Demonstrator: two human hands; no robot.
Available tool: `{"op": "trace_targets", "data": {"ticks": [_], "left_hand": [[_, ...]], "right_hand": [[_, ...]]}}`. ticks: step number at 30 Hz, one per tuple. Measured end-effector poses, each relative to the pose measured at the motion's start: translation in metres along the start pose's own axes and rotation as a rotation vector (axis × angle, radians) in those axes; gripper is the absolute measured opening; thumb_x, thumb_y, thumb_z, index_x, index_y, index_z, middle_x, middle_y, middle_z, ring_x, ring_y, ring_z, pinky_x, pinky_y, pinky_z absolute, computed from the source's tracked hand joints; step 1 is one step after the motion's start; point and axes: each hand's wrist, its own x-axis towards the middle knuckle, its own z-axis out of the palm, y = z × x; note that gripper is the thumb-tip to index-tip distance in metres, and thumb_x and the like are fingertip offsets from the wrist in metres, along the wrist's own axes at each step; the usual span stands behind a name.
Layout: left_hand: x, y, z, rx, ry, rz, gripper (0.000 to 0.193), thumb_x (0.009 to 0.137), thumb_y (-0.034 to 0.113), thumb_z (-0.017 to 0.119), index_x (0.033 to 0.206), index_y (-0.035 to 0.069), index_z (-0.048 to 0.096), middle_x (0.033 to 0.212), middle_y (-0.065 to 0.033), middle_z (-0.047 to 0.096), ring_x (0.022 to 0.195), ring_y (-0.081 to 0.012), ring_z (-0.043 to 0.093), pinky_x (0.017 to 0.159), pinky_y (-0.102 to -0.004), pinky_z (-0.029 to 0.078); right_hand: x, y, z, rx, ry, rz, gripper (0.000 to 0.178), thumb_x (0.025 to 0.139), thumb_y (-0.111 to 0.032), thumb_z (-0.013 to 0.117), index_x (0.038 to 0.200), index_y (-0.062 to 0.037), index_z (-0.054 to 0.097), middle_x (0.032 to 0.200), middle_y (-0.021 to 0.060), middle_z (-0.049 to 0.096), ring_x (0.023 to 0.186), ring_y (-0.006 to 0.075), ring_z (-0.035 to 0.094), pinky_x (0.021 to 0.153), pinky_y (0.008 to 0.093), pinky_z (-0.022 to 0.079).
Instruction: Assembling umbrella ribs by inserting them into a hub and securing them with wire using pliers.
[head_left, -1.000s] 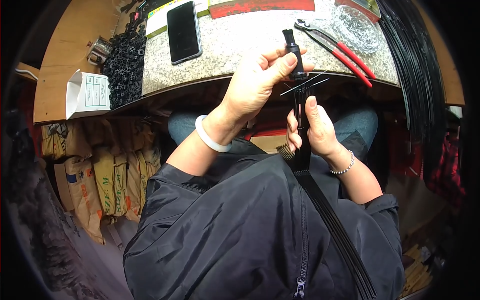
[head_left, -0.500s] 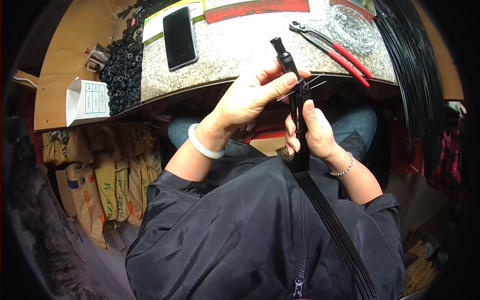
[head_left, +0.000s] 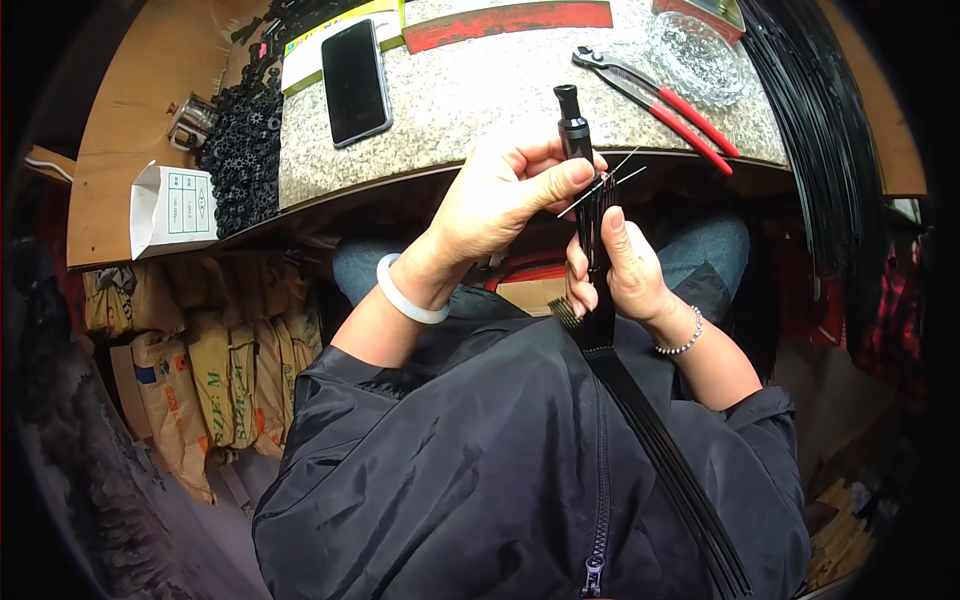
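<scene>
black ribs (head_left: pixel 598 215), a bundle of thin stiff rods gathered at one end, stand upright between my two hands just in front of the table edge (head_left: pixel 400 185), and the rest of them runs down across my lap over the jacket (head_left: pixel 480 450). i judge them light and springy: stiff along their length, but ready to splay or slide past each other if my grip goes slack, since they look smooth. the best hold seems low on the bundle, where the rods lie tight together, not near the loose tips.

my right hand (head_left: pixel 625 270) is wrapped snugly around that bundle, fingers curled shut on it. my left hand (head_left: pixel 500 200) pinches near the top, thumb and forefinger narrow, at a black cylindrical cap (head_left: pixel 573 125) that sits above the rods; whether it is seated on them i cannot tell. two fine pale wires (head_left: pixel 610 180) stick out sideways near my left thumb, thin enough to bend or prick.

everything is matte black except those wires. red-handled pliers (head_left: pixel 670 100) and a phone (head_left: pixel 355 80) lie on the table beyond.
</scene>
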Motion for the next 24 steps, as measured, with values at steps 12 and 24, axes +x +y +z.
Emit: {"op": "trace_targets", "data": {"ticks": [12,24], "left_hand": [[0.0001,-0.0028,0.0035,0.012,0.027,0.042,0.024,0.089,0.017,0.063,0.106,0.001,0.062,0.093,-0.0037,0.065,0.081,-0.0089,0.060,0.070,-0.0216,0.048],[0.0011,-0.0066,0.0036,0.056,0.022,0.060,0.024,0.089,0.018,0.063,0.106,0.002,0.060,0.095,-0.0038,0.065,0.082,-0.0086,0.060,0.069,-0.0208,0.048]], "right_hand": [[-0.0019,-0.0007,0.0017,-0.031,-0.010,-0.010,0.065,0.092,-0.060,0.028,0.070,-0.0023,0.047,0.048,0.0080,0.047,0.039,0.0170,0.048,0.044,0.0275,0.045],[-0.0017,-0.0005,0.0013,-0.038,0.011,-0.006,0.065,0.093,-0.059,0.027,0.070,-0.0020,0.048,0.047,0.0079,0.047,0.039,0.0171,0.049,0.044,0.0276,0.045]]}}
